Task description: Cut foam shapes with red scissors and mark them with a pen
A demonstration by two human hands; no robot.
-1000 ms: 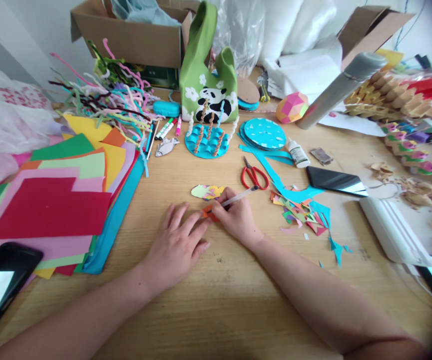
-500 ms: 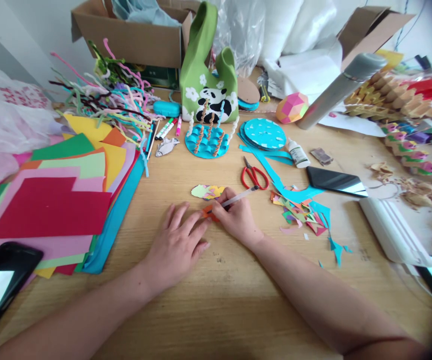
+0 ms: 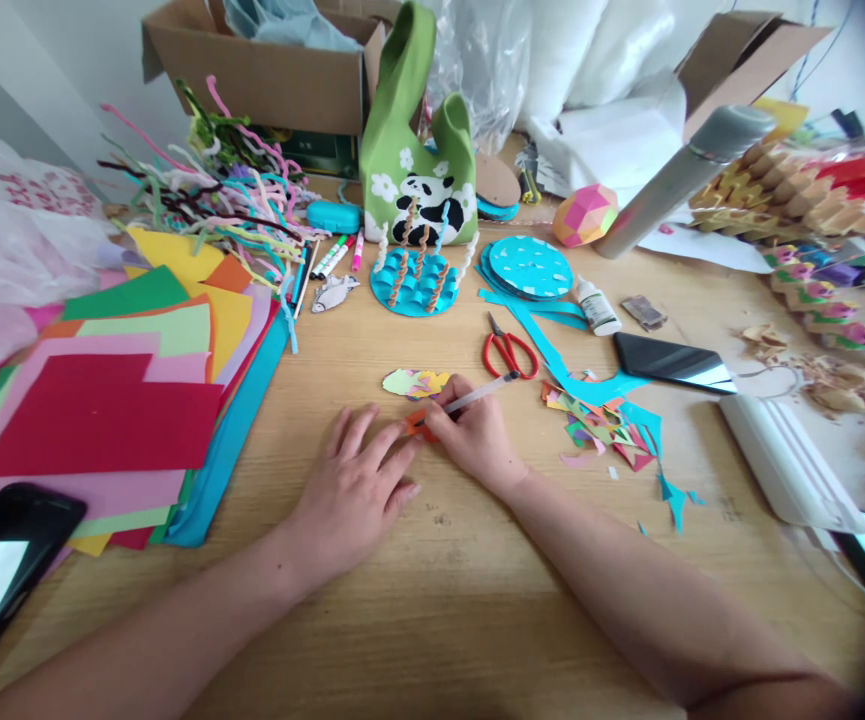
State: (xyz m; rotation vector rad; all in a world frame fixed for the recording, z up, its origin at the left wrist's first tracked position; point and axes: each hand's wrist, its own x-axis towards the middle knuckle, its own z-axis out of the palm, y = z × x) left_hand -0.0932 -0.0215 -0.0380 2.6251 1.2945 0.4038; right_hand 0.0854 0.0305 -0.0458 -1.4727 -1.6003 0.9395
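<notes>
My right hand (image 3: 473,435) is closed around a pen (image 3: 479,390), its tip down on a small orange paper piece (image 3: 418,424). My left hand (image 3: 364,480) lies on the table with its fingers spread, a fingertip at the left edge of that piece. Just beyond it are small cut paper shapes (image 3: 402,382) in light green, yellow and pink, partly behind my right hand. Red-handled scissors (image 3: 508,352) rest past my right hand. Colourful paper scraps (image 3: 608,425) lie to its right.
Stacked coloured sheets (image 3: 102,415) and a phone (image 3: 12,560) are on the left. Further back stand a blue base with twisted sticks (image 3: 415,300) and a green panda bag (image 3: 383,210). A glue bottle (image 3: 597,306), another phone (image 3: 672,362) and a white device (image 3: 784,465) sit to the right.
</notes>
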